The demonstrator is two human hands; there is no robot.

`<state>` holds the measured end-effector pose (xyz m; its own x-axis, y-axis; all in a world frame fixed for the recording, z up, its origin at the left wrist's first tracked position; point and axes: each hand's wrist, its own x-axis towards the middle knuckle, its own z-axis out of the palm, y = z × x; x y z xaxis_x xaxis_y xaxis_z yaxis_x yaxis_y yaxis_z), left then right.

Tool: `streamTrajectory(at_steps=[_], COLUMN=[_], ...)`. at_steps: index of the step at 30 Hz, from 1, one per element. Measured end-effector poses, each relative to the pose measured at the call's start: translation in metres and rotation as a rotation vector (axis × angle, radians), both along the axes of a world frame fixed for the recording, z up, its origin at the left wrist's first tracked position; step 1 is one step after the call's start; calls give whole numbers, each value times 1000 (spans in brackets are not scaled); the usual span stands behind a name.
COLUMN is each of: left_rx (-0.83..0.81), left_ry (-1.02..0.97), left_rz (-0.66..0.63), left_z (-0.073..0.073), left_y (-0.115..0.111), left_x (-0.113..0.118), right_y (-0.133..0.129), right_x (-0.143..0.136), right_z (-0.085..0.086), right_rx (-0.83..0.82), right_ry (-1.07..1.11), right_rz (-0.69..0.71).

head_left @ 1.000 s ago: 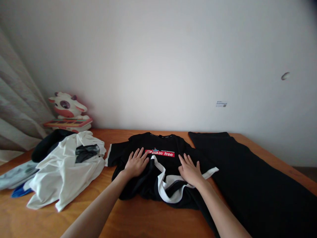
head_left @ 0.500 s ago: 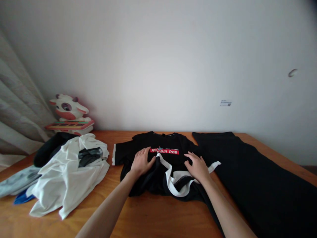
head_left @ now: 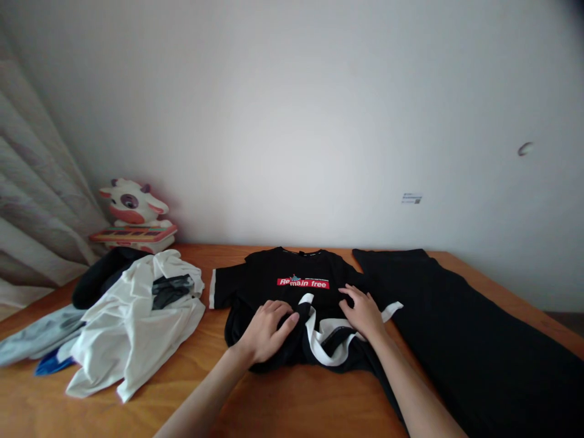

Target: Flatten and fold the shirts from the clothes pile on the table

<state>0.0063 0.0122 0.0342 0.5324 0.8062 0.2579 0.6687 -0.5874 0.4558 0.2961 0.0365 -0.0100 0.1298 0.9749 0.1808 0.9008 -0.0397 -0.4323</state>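
Observation:
A black T-shirt (head_left: pixel 292 264) with a red "Remain free" print lies face up on the wooden table, its collar toward the wall. Its lower part is bunched, and a white trim band (head_left: pixel 319 347) twists across the folds. My left hand (head_left: pixel 269 331) rests on the bunched cloth left of the band, fingers slightly bent and thumb apart. On the shirt's right side, below the print, lies my right hand (head_left: pixel 364 311), its fingers spread and thumb apart. Neither hand visibly grips the cloth. Part of the white trim is hidden beneath my right hand and wrist.
Black trousers or similar dark cloth (head_left: pixel 460 328) stretch along the right of the table (head_left: pixel 274 407). To the left lies a heap with a white garment (head_left: pixel 123 316), grey and blue pieces. Behind it stands a cow-shaped toy keyboard (head_left: pixel 137 213) beside a curtain (head_left: pixel 36 213).
My left hand has slid down from beside the print toward the shirt's bunched lower part. The trim's upper end has shifted lower and right. My right hand has barely moved.

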Motion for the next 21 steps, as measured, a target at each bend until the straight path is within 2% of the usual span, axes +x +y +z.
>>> streamTrajectory(at_steps=[4,10,13,17,19,21], left_rx=[33,81,18,-64,-124,-202], left_ry=[1,-60,-144,-332,-450,-604], left_rz=[-75,-152,-95,-5,49,154], left_z=[-4,-9,-10,-14,-18,-24], left_y=[-24,-26,-26,-31,-32,-30], left_x=[-13,-15,-14,-16,-20,-27], right_y=[0,-5,-24,-62,-78,-88], right_x=[-2,-10,-7,1,1,-4], right_z=[0,5,14,30,41,54], right_rx=[1,-127,-155,-140,-197,-280], right_ry=[-25,-196,-213,-97,-43,-54], right_rz=[-7,9,83,249,225,227])
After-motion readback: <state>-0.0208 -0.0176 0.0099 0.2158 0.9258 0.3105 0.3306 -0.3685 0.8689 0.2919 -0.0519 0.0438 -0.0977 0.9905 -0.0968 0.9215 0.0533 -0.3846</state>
